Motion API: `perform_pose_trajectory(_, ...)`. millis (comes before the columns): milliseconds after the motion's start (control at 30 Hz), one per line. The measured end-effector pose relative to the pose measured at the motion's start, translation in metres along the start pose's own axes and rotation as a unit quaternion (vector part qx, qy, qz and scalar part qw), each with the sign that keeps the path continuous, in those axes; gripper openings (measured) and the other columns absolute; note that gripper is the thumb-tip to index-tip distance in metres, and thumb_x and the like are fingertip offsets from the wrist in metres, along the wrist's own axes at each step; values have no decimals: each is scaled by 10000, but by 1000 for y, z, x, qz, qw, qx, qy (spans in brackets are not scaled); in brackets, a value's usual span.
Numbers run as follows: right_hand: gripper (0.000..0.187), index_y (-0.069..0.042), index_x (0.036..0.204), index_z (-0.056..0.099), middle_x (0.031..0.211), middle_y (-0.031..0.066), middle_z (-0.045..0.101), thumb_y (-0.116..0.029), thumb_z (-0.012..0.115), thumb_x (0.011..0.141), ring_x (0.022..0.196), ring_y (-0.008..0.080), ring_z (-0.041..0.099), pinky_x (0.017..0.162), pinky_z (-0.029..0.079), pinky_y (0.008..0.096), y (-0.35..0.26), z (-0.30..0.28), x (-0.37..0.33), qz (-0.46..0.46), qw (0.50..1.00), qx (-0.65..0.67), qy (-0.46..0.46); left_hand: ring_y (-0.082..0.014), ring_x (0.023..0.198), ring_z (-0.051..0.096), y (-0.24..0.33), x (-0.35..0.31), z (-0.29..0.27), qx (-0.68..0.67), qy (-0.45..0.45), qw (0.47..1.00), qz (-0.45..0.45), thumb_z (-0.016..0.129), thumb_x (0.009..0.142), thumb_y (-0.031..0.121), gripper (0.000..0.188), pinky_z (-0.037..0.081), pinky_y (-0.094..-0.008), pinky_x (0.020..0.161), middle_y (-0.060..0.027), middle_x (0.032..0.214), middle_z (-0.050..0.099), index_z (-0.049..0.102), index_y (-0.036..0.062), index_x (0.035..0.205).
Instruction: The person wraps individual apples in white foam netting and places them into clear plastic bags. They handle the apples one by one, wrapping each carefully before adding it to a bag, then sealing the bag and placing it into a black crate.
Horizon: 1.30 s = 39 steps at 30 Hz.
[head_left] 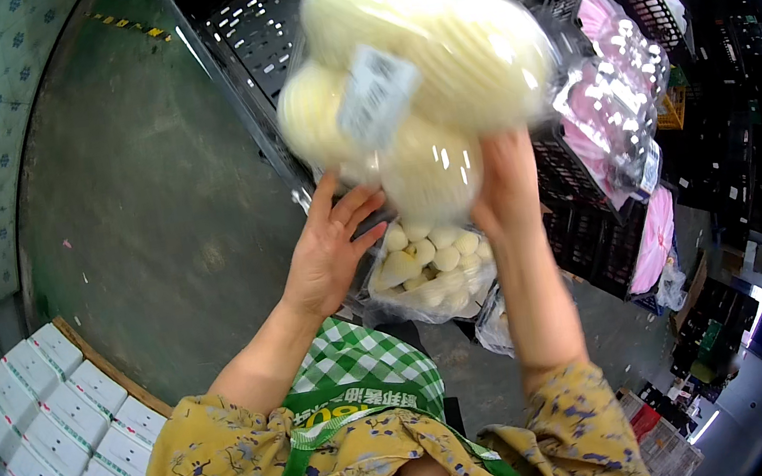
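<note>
A clear plastic bag [414, 51] of large, pale cream, striped round pieces is raised close in front of me, smeared by motion. A white label [377, 94] is stuck on it. My right hand [506, 178] holds it from the lower right, with its fingers hidden behind the bag. At the lower left of the bag is my left hand [330, 249], fingers spread and tips by its edge; whether they touch it I cannot tell. Below, between my forearms, an open clear bag [434, 274] contains many smaller-looking cream round pieces.
A black slotted crate [255, 47] stands beyond the raised bag. To the right, black crates [583, 240] are stacked, with shiny pink-and-clear bags [610, 111] on top. White boxes [64, 424] lie in rows at lower left, beside the grey-green floor [145, 202].
</note>
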State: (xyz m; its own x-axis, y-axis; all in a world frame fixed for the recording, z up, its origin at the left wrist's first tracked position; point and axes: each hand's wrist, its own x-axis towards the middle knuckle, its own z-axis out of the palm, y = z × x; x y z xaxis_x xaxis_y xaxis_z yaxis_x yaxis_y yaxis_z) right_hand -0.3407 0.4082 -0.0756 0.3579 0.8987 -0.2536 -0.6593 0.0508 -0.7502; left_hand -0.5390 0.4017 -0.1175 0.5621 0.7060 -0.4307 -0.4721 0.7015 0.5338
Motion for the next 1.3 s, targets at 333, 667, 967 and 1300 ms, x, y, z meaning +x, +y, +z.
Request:
perform_pose_trajectory(333, 783, 14, 1314, 337, 1126, 201, 572, -237, 771, 712, 1042, 241, 570, 864, 474, 339, 85, 20, 285, 2, 852, -508, -126, -219, 1158, 490, 89, 64, -50, 108, 42, 993, 36, 491, 921, 279, 539, 404, -358, 953, -157, 1302, 474, 317, 58, 1381)
perform_pose_trajectory(667, 674, 67, 1143, 522, 1136, 229, 586, -419, 718, 721, 1073, 310, 570, 918, 442, 382, 133, 6, 324, 12, 646, -761, -61, -266, 1389, 147, 103, 264, -72, 386, 67, 920, 21, 446, 910, 466, 589, 156, -522, 1071, -75, 1497, 228, 301, 228, 1429)
perform_pose_trajectory(967, 460, -50, 1192, 551, 1078, 193, 622, -209, 601, 764, 1025, 333, 584, 907, 446, 389, 87, 5, 279, -59, 671, -738, -30, -226, 1283, 349, 95, 284, -64, 412, 84, 907, -13, 514, 886, 406, 472, 275, -435, 1006, -66, 1360, 459, 503, 199, 1310)
perform_pose_trajectory(1300, 297, -8, 1132, 543, 962, 87, 630, -15, 561, 835, 899, 135, 606, 785, 481, 250, 29, -70, 86, -103, 888, -430, 123, -236, 1268, 368, 92, 283, -64, 441, 80, 894, -6, 483, 915, 403, 452, 258, -432, 1040, -63, 1342, 452, 505, 151, 1290)
